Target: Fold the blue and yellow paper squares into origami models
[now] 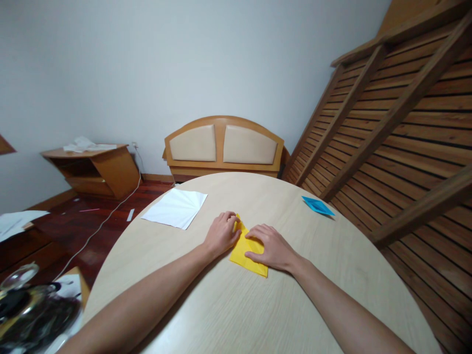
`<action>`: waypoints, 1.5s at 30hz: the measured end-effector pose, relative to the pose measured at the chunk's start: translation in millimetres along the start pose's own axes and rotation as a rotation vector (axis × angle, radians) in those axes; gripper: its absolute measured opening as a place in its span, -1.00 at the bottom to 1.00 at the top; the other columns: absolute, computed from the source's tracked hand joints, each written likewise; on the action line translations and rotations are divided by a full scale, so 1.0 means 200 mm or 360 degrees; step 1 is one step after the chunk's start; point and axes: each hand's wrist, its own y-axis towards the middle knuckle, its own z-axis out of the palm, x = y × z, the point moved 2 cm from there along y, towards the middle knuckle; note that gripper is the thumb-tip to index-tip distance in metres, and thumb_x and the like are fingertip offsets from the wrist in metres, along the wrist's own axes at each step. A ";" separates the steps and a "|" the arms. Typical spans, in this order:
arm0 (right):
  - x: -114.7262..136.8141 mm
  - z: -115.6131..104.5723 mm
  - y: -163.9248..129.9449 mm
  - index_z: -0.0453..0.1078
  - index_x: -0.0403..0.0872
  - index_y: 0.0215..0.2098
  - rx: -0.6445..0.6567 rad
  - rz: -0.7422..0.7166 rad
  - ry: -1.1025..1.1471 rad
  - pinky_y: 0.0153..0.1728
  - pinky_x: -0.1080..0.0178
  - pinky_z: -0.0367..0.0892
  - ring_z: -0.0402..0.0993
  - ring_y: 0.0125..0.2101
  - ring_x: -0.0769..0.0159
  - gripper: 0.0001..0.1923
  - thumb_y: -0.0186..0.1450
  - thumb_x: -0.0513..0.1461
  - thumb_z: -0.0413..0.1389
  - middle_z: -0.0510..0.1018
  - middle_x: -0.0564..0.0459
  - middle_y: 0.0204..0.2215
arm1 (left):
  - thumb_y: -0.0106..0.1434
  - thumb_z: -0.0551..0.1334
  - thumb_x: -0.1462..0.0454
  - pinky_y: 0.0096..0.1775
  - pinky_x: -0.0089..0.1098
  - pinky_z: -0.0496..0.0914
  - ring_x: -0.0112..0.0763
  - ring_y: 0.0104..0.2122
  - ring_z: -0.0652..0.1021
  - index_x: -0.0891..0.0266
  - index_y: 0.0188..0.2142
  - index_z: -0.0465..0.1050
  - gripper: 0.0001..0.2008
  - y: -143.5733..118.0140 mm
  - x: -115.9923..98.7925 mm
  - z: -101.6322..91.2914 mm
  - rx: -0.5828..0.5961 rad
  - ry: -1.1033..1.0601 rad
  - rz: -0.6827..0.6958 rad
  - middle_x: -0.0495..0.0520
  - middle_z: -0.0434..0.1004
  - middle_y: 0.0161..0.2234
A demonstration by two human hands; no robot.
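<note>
A folded sheet of yellow paper (246, 254) lies on the round table, between my two hands. My left hand (222, 232) has its fingers curled over the paper's upper left edge, with the thumb close to them, gripping that edge. Flat across the right side of the sheet rests my right hand (272, 247), its thumb and fingers spread apart and pressing on the paper. The hands cover parts of both side edges; the lower edge shows.
The pale table (199, 305) also bears a creased white sheet (176, 208) at left and a folded blue paper (318, 206) at right. Beyond stand a headboard (220, 145), a wooden cabinet (110, 172) and a leaning slatted frame (387, 113). Clutter (40, 314) sits lower left.
</note>
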 end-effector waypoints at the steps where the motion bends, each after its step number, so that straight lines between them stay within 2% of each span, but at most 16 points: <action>1: -0.01 0.00 0.00 0.48 -0.01 -0.10 0.0002 -0.0011 -0.0003 -0.02 0.09 0.29 0.44 -0.10 0.14 -0.63 0.16 -0.08 0.32 0.58 0.00 -0.14 | 0.27 0.24 0.31 0.04 -0.16 0.39 -0.15 0.03 0.45 0.21 -0.07 0.41 -0.77 0.00 0.00 0.00 -0.0023 -0.0018 0.0069 0.21 0.41 0.07; 6: -0.04 0.00 0.00 0.54 0.04 -0.05 0.0015 -0.0050 -0.0051 0.01 0.07 0.28 0.44 -0.04 0.15 -0.70 0.27 -0.10 0.25 0.61 0.01 -0.08 | 0.27 0.23 0.35 0.23 -0.03 0.22 -0.04 0.32 0.16 0.20 0.10 0.37 -0.61 -0.01 -0.01 0.00 0.0005 -0.0011 0.0280 0.24 0.03 0.36; 10: -0.06 0.00 0.00 0.57 0.09 -0.06 0.0010 -0.0074 -0.0106 -0.03 0.06 0.31 0.47 -0.08 0.16 -0.78 0.35 -0.14 0.18 0.64 0.02 -0.09 | 0.41 0.08 0.27 0.24 -0.02 0.20 -0.15 0.28 0.27 0.12 0.12 0.38 -0.68 -0.01 0.00 0.03 0.0270 -0.0017 0.0337 0.15 0.26 0.28; 13: -0.06 0.00 0.00 0.56 0.10 -0.05 0.0023 -0.0093 -0.0130 -0.04 0.08 0.31 0.49 -0.10 0.17 -0.78 0.37 -0.14 0.15 0.64 0.03 -0.08 | 0.46 -0.01 0.23 0.22 -0.11 0.25 -0.21 0.23 0.36 0.14 0.10 0.41 -0.68 -0.01 0.00 0.04 0.0373 -0.0030 0.0299 0.15 0.37 0.21; 16: -0.02 -0.02 0.00 0.55 0.11 -0.05 0.0048 -0.0088 -0.0164 -0.02 0.07 0.29 0.52 -0.10 0.18 -0.78 0.39 -0.14 0.12 0.64 0.03 -0.07 | 0.46 -0.01 0.20 0.23 -0.10 0.23 -0.18 0.26 0.30 0.17 0.16 0.35 -0.64 -0.01 0.01 0.04 0.0429 0.0000 0.0216 0.19 0.30 0.26; 20: 0.06 -0.04 0.00 0.55 0.05 -0.11 0.0133 -0.0098 -0.0273 -0.02 0.04 0.28 0.52 -0.11 0.11 -0.75 0.38 -0.06 0.10 0.65 -0.02 -0.14 | 0.46 -0.04 0.13 0.26 0.05 0.11 -0.06 0.34 0.15 0.22 0.28 0.20 -0.53 -0.02 0.02 0.06 0.0520 0.0088 -0.0009 0.27 0.11 0.35; 23: 0.10 -0.03 0.00 0.55 0.02 -0.14 0.0186 -0.0063 -0.0325 -0.04 0.06 0.32 0.52 -0.11 0.09 -0.76 0.38 -0.08 0.10 0.64 -0.06 -0.18 | 0.46 -0.06 0.09 0.26 0.09 0.05 0.00 0.35 0.11 0.30 0.30 0.15 -0.48 -0.02 0.04 0.07 0.0490 0.0188 -0.0245 0.34 0.07 0.35; 26: 0.11 -0.01 -0.01 0.54 0.00 -0.07 0.0190 -0.0031 -0.0312 -0.01 0.06 0.34 0.51 -0.05 0.07 -0.77 0.39 -0.15 0.09 0.61 -0.09 -0.09 | 0.44 -0.02 0.10 0.27 0.09 0.04 0.06 0.35 0.08 0.41 0.30 0.12 -0.44 -0.02 0.05 0.06 0.0384 0.0265 -0.0429 0.42 0.03 0.35; 28: 0.09 0.00 -0.01 0.51 -0.01 -0.01 0.0184 -0.0030 -0.0313 0.04 0.03 0.33 0.48 0.01 0.06 -0.74 0.39 -0.20 0.08 0.58 -0.10 -0.02 | 0.42 0.01 0.15 0.29 0.05 0.01 0.03 0.37 0.02 0.42 0.32 0.08 -0.43 -0.01 0.04 0.04 0.0294 0.0251 -0.0379 0.41 -0.04 0.37; 30: 0.07 0.01 -0.01 0.50 0.00 0.02 0.0167 -0.0033 -0.0332 0.10 -0.03 0.30 0.45 0.07 0.04 -0.72 0.39 -0.25 0.07 0.56 -0.09 0.02 | 0.42 0.01 0.21 0.31 -0.03 0.01 -0.07 0.38 -0.02 0.35 0.34 0.05 -0.45 -0.01 0.02 0.02 0.0254 0.0165 -0.0166 0.33 -0.12 0.40; 32: 0.04 0.01 -0.01 0.49 0.03 0.05 0.0145 -0.0032 -0.0352 0.14 -0.08 0.26 0.41 0.12 0.03 -0.69 0.39 -0.29 0.06 0.54 -0.08 0.06 | 0.43 -0.01 0.24 0.32 -0.07 0.03 -0.16 0.38 0.00 0.26 0.34 0.06 -0.48 -0.01 0.00 0.02 0.0317 0.0050 0.0067 0.24 -0.10 0.41; 34: 0.02 0.01 0.00 0.48 0.05 0.06 0.0144 -0.0018 -0.0364 0.15 -0.09 0.26 0.40 0.13 0.04 -0.67 0.38 -0.31 0.06 0.53 -0.07 0.08 | 0.44 -0.04 0.24 0.30 -0.04 0.06 -0.18 0.37 0.08 0.22 0.33 0.08 -0.51 -0.01 -0.01 0.02 0.0452 -0.0035 0.0177 0.21 0.03 0.38; 36: 0.01 0.01 0.00 0.50 0.04 0.04 0.0164 0.0002 -0.0368 0.13 -0.07 0.27 0.42 0.11 0.06 -0.69 0.39 -0.31 0.05 0.54 -0.07 0.07 | 0.45 -0.05 0.22 0.28 0.03 0.07 -0.14 0.35 0.13 0.21 0.32 0.13 -0.53 -0.01 -0.01 0.03 0.0551 -0.0049 0.0144 0.22 0.11 0.35; 39: 0.02 0.00 -0.01 0.50 0.00 0.04 0.0162 -0.0021 -0.0310 0.14 -0.05 0.27 0.40 0.13 0.04 -0.71 0.40 -0.20 0.07 0.55 -0.11 0.05 | 0.45 -0.03 0.17 0.27 0.08 0.07 -0.05 0.35 0.12 0.23 0.30 0.16 -0.52 -0.01 -0.01 0.03 0.0570 0.0011 0.0030 0.25 0.10 0.35; 42: 0.04 -0.01 -0.02 0.44 -0.01 0.12 0.0162 -0.0101 -0.0205 0.17 -0.08 0.21 0.33 0.18 -0.01 -0.58 0.35 -0.05 0.14 0.49 -0.16 0.13 | 0.45 -0.05 0.15 0.27 0.07 0.07 -0.01 0.35 0.11 0.27 0.31 0.15 -0.50 -0.02 -0.01 0.04 0.0565 0.0092 -0.0044 0.27 0.07 0.36; 45: 0.05 0.00 -0.02 0.42 -0.01 0.15 0.0206 -0.0086 -0.0140 0.19 -0.08 0.19 0.30 0.21 -0.02 -0.52 0.33 -0.01 0.16 0.43 -0.17 0.18 | 0.45 -0.07 0.13 0.27 0.08 0.06 0.02 0.35 0.11 0.33 0.31 0.14 -0.47 -0.02 0.00 0.05 0.0545 0.0181 -0.0136 0.32 0.05 0.36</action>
